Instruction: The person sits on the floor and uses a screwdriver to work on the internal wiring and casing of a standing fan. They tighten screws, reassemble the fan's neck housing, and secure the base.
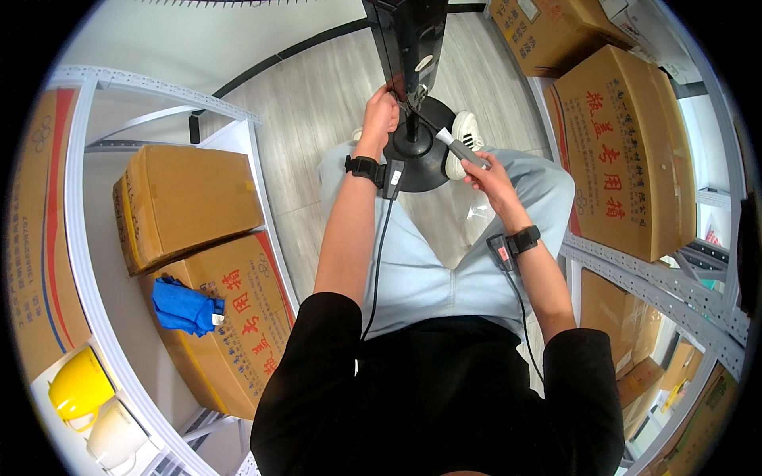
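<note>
A tall black tower appliance (406,47) stands on a round black base (425,170) between my feet. My left hand (379,120) is closed at the lower left side of its column, fingertips partly hidden against it. From the right, my right hand (494,181) grips a screwdriver (468,152) by its grey handle. Its pale collar points up and left, and a thin dark shaft runs toward the column's lower end. Where the tip meets the appliance is too small to tell. Both wrists carry black straps with cabled modules.
At left, a white metal shelf (171,94) holds cardboard boxes (198,198), a blue cloth (184,305), a yellow mug (82,385) and a white mug (117,435). Right of me, another rack bears a large carton (623,151). A white shoe (467,135) touches the base area.
</note>
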`<state>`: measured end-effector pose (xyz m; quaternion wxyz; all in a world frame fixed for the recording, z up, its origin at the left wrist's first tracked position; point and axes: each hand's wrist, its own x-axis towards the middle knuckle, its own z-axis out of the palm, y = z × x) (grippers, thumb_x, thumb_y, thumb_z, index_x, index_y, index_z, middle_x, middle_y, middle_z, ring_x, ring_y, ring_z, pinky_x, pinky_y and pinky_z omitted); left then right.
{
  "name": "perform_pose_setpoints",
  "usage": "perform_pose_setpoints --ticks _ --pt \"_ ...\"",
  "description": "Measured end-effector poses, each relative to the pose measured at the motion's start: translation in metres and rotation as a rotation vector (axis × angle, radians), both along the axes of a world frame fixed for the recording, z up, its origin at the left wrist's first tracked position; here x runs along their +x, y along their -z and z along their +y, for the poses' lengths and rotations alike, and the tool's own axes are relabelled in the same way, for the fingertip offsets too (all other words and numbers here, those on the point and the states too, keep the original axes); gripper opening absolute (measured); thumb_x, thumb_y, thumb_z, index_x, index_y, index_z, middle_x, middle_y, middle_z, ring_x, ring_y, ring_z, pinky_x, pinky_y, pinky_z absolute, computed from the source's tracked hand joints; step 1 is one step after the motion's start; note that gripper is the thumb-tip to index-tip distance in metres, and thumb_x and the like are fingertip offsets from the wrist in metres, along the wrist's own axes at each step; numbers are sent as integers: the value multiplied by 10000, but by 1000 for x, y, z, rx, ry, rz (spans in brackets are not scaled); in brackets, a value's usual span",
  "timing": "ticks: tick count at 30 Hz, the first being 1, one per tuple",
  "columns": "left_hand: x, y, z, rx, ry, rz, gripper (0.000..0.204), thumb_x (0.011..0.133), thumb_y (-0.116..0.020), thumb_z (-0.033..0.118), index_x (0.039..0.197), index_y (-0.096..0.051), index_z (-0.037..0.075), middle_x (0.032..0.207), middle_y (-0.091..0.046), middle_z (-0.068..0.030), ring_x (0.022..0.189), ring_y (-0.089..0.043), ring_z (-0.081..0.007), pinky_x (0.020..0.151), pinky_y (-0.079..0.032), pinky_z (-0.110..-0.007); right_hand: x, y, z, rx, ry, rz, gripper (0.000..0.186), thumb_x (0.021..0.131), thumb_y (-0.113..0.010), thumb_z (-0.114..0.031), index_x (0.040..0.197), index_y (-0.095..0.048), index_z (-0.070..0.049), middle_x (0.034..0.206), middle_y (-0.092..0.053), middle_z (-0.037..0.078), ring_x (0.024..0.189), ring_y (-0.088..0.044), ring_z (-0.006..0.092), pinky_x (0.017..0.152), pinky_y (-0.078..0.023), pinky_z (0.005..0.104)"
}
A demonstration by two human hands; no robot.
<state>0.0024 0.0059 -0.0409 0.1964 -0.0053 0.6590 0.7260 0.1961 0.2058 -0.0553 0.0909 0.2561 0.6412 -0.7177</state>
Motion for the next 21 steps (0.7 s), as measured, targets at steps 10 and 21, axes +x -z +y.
perform_pose_setpoints --ticks 10,21 --pt "7 -13 -2 150 3 -121 404 849 -389 44 1224 -527 107 545 -333 61 403 -282 -55 356 -201 -240 -4 -5 6 -250 -35 -58 474 964 -618 -466 1128 -609 -21 864 -664 12 633 -594 48 539 -418 183" --pt "8 -10 -1 153 10 -122 407 852 -396 56 1235 -522 110 539 -327 60 398 -279 -57 357 -199 -239 -1 5 15 -354 -60 -199 450 957 -668 -352 1222 -532 -15 809 -610 1 661 -578 65 569 -425 205"
